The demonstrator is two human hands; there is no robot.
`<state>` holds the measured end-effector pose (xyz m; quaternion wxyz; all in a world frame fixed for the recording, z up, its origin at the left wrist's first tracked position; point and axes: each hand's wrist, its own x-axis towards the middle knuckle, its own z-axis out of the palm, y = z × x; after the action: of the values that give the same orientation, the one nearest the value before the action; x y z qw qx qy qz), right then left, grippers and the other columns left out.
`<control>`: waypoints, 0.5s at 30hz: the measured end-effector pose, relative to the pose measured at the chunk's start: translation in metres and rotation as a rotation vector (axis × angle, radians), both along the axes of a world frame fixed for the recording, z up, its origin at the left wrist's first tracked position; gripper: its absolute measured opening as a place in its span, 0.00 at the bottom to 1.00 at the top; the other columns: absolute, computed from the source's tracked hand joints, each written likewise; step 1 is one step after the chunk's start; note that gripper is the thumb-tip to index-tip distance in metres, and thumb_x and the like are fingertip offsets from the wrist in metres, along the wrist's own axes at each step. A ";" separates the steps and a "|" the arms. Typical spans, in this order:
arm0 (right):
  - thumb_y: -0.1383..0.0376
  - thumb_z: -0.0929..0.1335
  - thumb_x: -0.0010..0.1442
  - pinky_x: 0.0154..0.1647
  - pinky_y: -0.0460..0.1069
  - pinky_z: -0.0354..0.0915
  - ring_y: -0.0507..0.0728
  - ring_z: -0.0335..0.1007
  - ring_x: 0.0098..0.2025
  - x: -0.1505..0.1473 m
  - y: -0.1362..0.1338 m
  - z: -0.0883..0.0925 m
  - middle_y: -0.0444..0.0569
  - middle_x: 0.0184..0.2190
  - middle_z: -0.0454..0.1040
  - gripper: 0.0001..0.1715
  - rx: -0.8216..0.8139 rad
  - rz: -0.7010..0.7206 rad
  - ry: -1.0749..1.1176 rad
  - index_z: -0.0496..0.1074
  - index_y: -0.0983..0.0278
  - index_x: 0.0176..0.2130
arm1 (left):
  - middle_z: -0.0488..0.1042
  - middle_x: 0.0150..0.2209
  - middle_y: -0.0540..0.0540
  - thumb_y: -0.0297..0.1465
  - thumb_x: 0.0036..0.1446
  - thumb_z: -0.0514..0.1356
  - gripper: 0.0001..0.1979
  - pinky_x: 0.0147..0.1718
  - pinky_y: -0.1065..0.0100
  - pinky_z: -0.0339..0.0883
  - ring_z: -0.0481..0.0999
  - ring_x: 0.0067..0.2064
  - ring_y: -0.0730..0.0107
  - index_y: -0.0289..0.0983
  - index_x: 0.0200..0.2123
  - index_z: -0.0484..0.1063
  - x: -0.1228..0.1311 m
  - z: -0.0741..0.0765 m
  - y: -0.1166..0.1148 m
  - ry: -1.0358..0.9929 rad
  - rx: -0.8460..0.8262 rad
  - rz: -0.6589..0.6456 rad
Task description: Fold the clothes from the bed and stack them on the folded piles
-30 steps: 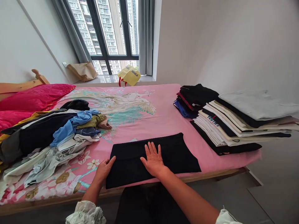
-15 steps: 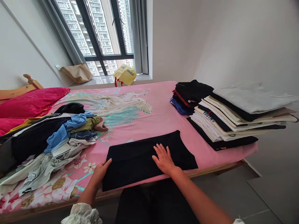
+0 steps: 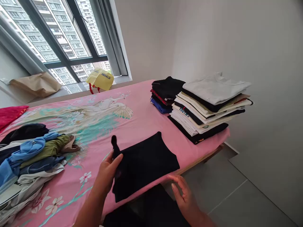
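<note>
A folded black garment lies flat along the near edge of the bed. My left hand grips its left end between thumb and fingers, and a bit of the cloth there stands up from the bed. The fingers behind the cloth are hidden. Off the bed's edge, just below the garment's right part, my right hand hangs with fingers curved and thumb apart, holding nothing.
Tall stacked folded clothes stand at the bed's right end, beside a smaller dark stack. A loose clothes heap lies left on the pink bedsheet. A yellow bag and a brown paper bag rest by the window.
My view has turned right. My right hand has lifted off the garment and drawn back past the bed edge. My left hand has raised part of the garment's left end.
</note>
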<state>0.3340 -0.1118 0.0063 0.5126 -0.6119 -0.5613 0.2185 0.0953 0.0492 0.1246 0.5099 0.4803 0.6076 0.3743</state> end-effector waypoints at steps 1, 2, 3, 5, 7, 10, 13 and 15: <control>0.61 0.60 0.63 0.49 0.53 0.70 0.58 0.71 0.47 0.007 -0.008 -0.007 0.51 0.43 0.74 0.15 -0.036 -0.007 0.018 0.70 0.57 0.47 | 0.69 0.19 0.56 0.38 0.53 0.60 0.33 0.13 0.75 0.60 0.66 0.14 0.76 0.38 0.61 0.56 0.028 -0.002 0.003 0.012 0.012 -0.047; 0.60 0.60 0.63 0.47 0.53 0.71 0.58 0.73 0.45 0.014 -0.016 -0.014 0.51 0.41 0.75 0.15 -0.075 -0.018 0.043 0.71 0.56 0.46 | 0.65 0.16 0.58 0.38 0.53 0.60 0.35 0.11 0.75 0.57 0.64 0.12 0.76 0.38 0.63 0.54 0.055 -0.007 0.005 0.063 0.013 -0.082; 0.59 0.60 0.63 0.45 0.52 0.72 0.58 0.74 0.43 0.019 -0.023 -0.020 0.50 0.40 0.76 0.14 -0.118 -0.028 0.071 0.71 0.56 0.45 | 0.63 0.14 0.59 0.38 0.54 0.59 0.36 0.10 0.75 0.57 0.65 0.12 0.75 0.37 0.64 0.51 0.080 -0.014 0.008 0.111 -0.002 -0.111; 0.58 0.61 0.63 0.42 0.51 0.73 0.57 0.75 0.41 0.027 -0.035 -0.033 0.49 0.38 0.77 0.14 -0.189 -0.035 0.129 0.71 0.54 0.46 | 0.62 0.13 0.59 0.36 0.55 0.57 0.36 0.10 0.74 0.59 0.67 0.13 0.71 0.35 0.64 0.49 0.120 -0.033 0.012 0.216 -0.060 -0.176; 0.57 0.61 0.63 0.41 0.50 0.73 0.56 0.75 0.39 0.032 -0.045 -0.045 0.48 0.36 0.77 0.15 -0.240 -0.016 0.179 0.70 0.54 0.46 | 0.66 0.15 0.56 0.34 0.55 0.55 0.36 0.11 0.72 0.62 0.70 0.14 0.69 0.33 0.65 0.48 0.147 -0.051 0.014 0.334 -0.108 -0.232; 0.56 0.61 0.63 0.42 0.50 0.71 0.56 0.75 0.38 0.035 -0.055 -0.059 0.48 0.34 0.76 0.16 -0.314 0.015 0.221 0.70 0.54 0.47 | 0.70 0.20 0.52 0.35 0.56 0.54 0.35 0.12 0.71 0.64 0.71 0.15 0.69 0.33 0.65 0.47 0.164 -0.065 0.015 0.471 -0.115 -0.251; 0.55 0.60 0.63 0.42 0.51 0.70 0.56 0.74 0.38 0.035 -0.057 -0.064 0.49 0.35 0.76 0.17 -0.372 0.053 0.238 0.70 0.55 0.47 | 0.70 0.23 0.52 0.35 0.57 0.54 0.33 0.12 0.72 0.64 0.70 0.15 0.72 0.36 0.64 0.50 0.166 -0.061 0.013 0.491 -0.074 -0.246; 0.55 0.58 0.64 0.42 0.50 0.69 0.56 0.73 0.38 0.034 -0.054 -0.063 0.49 0.35 0.76 0.18 -0.407 0.097 0.244 0.70 0.57 0.46 | 0.68 0.22 0.54 0.35 0.57 0.54 0.32 0.13 0.73 0.64 0.70 0.16 0.73 0.37 0.64 0.51 0.167 -0.057 0.012 0.481 -0.041 -0.233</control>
<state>0.3685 -0.1662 -0.0562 0.4316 -0.6439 -0.4685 0.4237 0.2619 0.0613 0.0679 0.4003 0.6118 0.6592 0.1758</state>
